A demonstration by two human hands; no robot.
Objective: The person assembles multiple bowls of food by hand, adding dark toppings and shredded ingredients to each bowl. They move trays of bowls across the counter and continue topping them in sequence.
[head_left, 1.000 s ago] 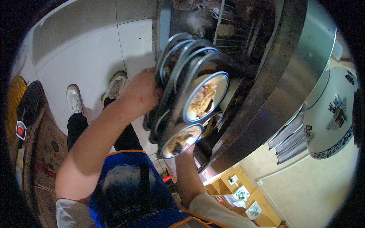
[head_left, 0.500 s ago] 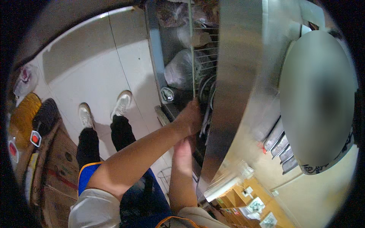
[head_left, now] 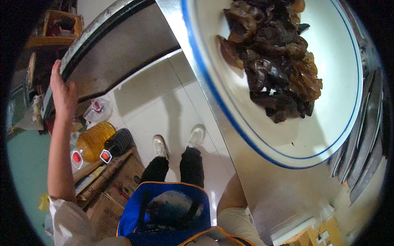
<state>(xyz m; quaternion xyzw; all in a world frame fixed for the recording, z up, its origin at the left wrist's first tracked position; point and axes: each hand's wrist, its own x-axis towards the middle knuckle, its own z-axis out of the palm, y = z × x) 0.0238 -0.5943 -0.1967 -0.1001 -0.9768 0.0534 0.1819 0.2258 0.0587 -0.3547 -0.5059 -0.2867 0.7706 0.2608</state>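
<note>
My left hand (head_left: 65,92) is at the free edge of an open cabinet door (head_left: 127,49) with a dark inner panel and grey rim. Its fingers lie along the edge and the thumb stands against the inner side. My right forearm (head_left: 232,194) goes up beside the steel counter, and its hand is hidden under the counter's edge. A white plate with a blue rim (head_left: 283,149) fills the upper right, close to the camera. Dark brown, wet-looking wood ear mushrooms (head_left: 273,61) are heaped on it.
On the left, a jug of yellow oil (head_left: 96,137) and a dark bottle (head_left: 119,141) lie by flattened cardboard (head_left: 108,197). A clear plastic bag (head_left: 98,110) sits behind them. The steel counter (head_left: 266,188) runs along my right. Several dark metal blades or trays (head_left: 365,135) stand beyond the plate.
My left hand has left the wire shelves inside the cabinet and gone to the door's edge at left. My right hand has dropped out of sight. The view has shifted, with the plate now large.
</note>
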